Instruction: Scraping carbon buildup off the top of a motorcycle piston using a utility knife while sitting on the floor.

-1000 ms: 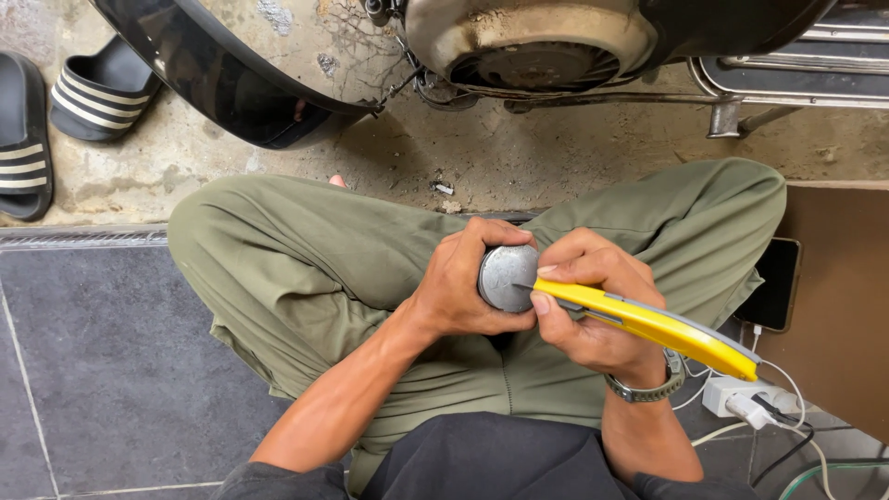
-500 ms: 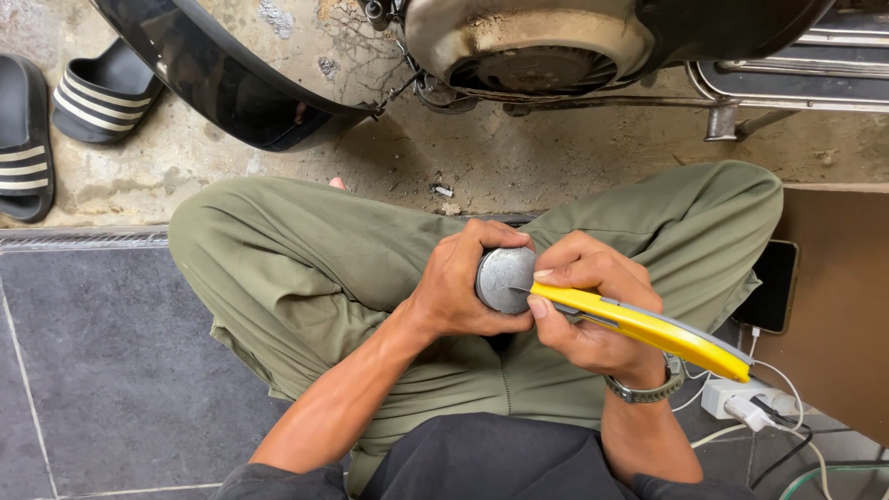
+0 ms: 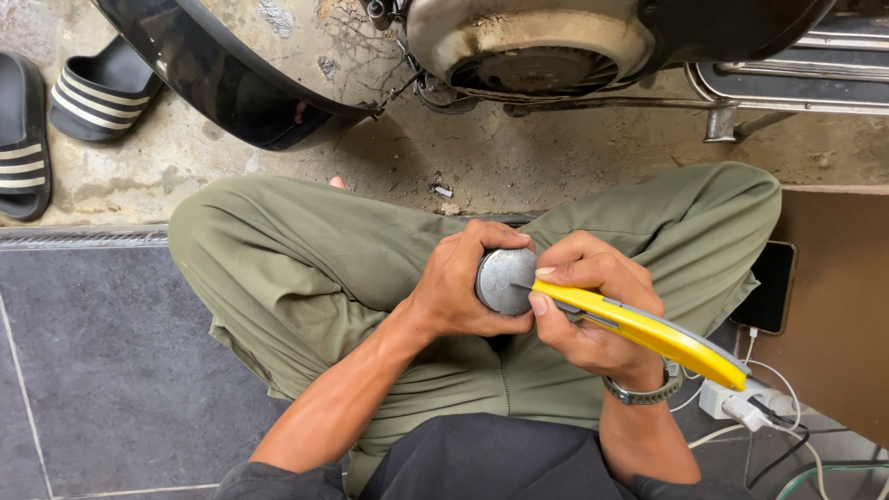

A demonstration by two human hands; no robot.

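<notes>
I sit cross-legged in olive trousers. My left hand (image 3: 463, 287) is wrapped around a round grey metal part (image 3: 505, 278), its flat face turned up over my lap. My right hand (image 3: 593, 310) grips a yellow utility knife (image 3: 648, 331), with its tip resting on the face of the metal part near its right edge. A metal watch (image 3: 644, 393) sits on my right wrist.
A scooter's engine housing (image 3: 537, 46) and black body panel (image 3: 213, 79) stand in front of me on the concrete floor. Black striped sandals (image 3: 93, 93) lie at the far left. A phone (image 3: 769, 287) and a white charger with cables (image 3: 741, 403) sit at my right.
</notes>
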